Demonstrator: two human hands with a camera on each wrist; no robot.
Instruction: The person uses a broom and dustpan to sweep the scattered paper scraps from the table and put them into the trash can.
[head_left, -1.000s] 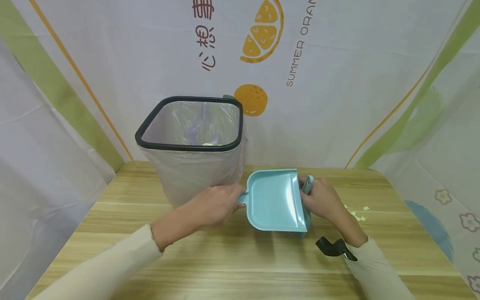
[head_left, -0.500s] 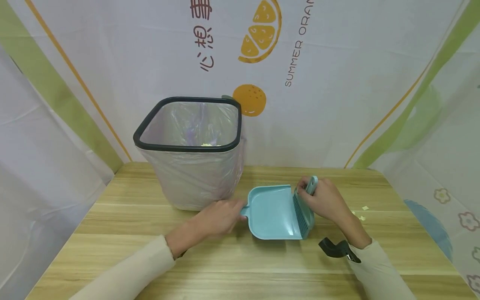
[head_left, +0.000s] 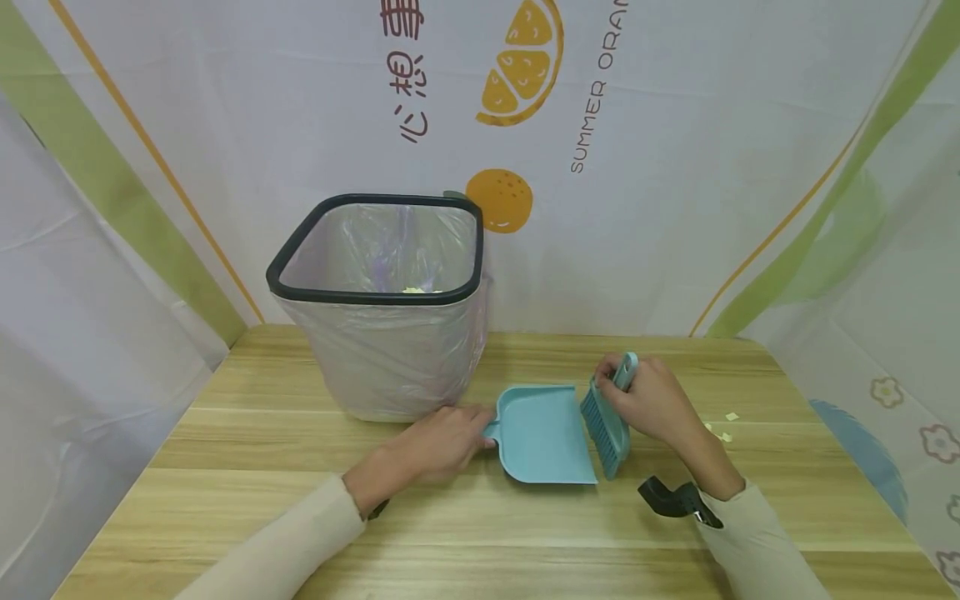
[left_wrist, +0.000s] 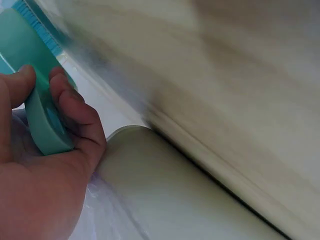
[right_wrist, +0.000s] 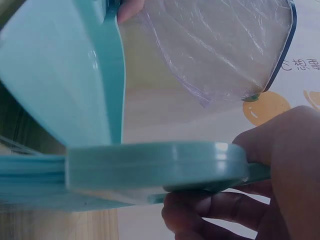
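A person's left hand (head_left: pixel 448 437) grips the short handle (left_wrist: pixel 44 125) of a pale turquoise dustpan (head_left: pixel 543 433), thumb on one side and fingers curled round the other. The right hand (head_left: pixel 651 400) grips a matching brush (head_left: pixel 617 427), its bristles (head_left: pixel 597 425) facing the pan's open edge, just beside it and apart from it. The dustpan sits low over the middle of the wooden worktop (head_left: pixel 600 542), its open edge towards the worktop's right edge; whether the lip touches the wood cannot be told.

Both tools look like thin, light, stiff plastic, probably smooth enough to twist in a loose hold. The pan is best held by its handle, close to the tray, to keep it level; the brush by its grip, leaving the bristles, likely springy, free.

Further out, a few small pale scraps (head_left: pixel 726 437) lie beyond the right wrist, towards the worktop's right edge. A bin (head_left: pixel 397 358) with a black rim and a clear, limp liner stands near the far left corner. Behind the far edge hangs white cloth (head_left: pixel 675 208) printed with oranges.
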